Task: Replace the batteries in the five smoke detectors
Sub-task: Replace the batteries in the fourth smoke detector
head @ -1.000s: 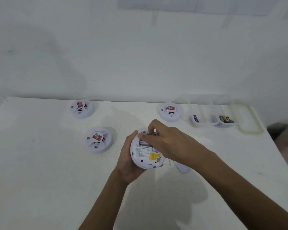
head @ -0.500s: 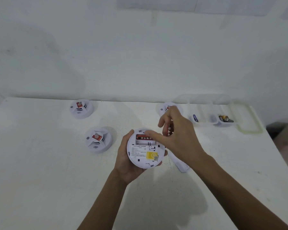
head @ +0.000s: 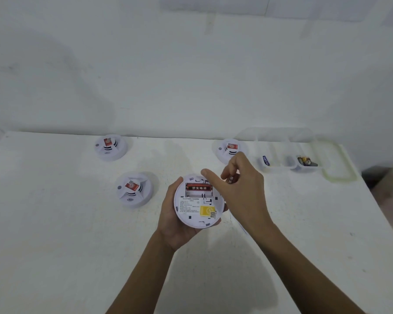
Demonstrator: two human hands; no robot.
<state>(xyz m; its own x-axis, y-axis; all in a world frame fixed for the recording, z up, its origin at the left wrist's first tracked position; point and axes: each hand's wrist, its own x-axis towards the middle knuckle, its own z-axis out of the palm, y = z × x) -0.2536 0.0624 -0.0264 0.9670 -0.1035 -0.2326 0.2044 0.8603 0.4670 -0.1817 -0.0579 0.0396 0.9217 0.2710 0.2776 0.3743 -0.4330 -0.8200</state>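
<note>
The left hand (head: 176,219) cups a white smoke detector (head: 199,201) from below and from its left side, back face up, above the white table (head: 55,234). The battery bay near its far edge is open, and one red battery (head: 199,188) with pale lettering lies across it; the slot just beside it, nearer the person, shows bare white plastic. A printed label and a yellow sticker (head: 207,210) sit on the lower half of the back.

A second ago the right hand (head: 245,191) lay flat over the bay with its fingertips pressed on the cover; half a second ago it had lifted clear enough to show the battery. It is now higher and further right, thumb stretched out over the bay's far edge, the other fingers curled in. Something small and dark shows between those fingers, possibly a battery, but it is too blurred to be sure.

Three more detectors rest face up on the table: one (head: 134,189) left of the held unit, one (head: 110,147) far left, one (head: 230,150) partly behind the right hand. A clear plastic tray (head: 288,152) at far right holds a few loose batteries (head: 307,160).
</note>
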